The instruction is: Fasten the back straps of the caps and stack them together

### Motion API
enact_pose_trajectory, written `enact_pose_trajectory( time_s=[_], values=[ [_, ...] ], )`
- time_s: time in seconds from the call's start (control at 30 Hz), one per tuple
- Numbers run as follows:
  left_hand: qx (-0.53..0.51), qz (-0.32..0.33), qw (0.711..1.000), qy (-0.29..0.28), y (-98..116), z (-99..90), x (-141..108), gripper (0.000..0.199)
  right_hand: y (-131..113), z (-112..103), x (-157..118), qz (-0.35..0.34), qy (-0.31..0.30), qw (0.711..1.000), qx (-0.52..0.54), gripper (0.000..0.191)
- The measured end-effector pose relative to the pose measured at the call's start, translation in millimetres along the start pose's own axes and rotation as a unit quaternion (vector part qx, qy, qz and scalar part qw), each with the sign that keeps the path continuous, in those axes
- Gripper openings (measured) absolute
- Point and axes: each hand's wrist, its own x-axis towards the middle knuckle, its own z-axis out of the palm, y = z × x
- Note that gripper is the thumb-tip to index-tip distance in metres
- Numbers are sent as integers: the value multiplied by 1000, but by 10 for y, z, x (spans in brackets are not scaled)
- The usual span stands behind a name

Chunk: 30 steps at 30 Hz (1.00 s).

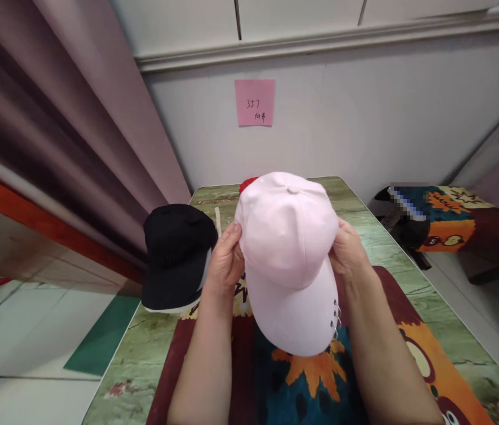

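A pale pink baseball cap (pixel 284 236) is held up over the table, its brim pointing toward me and small metal rings along the brim's right edge. My left hand (pixel 228 257) grips the cap's left side, thumb on the outside. On the opposite side my right hand (pixel 347 245) has hold of it, with most of its fingers hidden behind the fabric. To the left of my left hand a black cap (pixel 178 254) rests near the table's left edge, with something whitish showing under its brim. A bit of red (pixel 246 183) peeks out behind the pink cap.
The green wood-patterned table (pixel 413 289) carries a colourful cartoon mat (pixel 306 378). A pink note (pixel 255 103) is stuck on the wall behind. Purple curtains (pixel 98 88) hang at the left. A stool (pixel 448 224) with a similar cover stands at the right.
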Motion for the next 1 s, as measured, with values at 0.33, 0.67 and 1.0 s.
enact_pose_trajectory(
  time_s=[0.33, 0.67, 1.0],
  values=[
    [-59, -169, 984, -19, -447, -103, 142, 50, 421, -138, 285, 85, 129, 986, 60, 33],
    [-58, -123, 982, 132, -525, -103, 312, 35, 344, -173, 240, 107, 36, 994, -4, 38],
    [-44, 48, 982, 179, -462, -338, 474, 29, 122, -119, 107, 162, -172, 971, -30, 46]
  ],
)
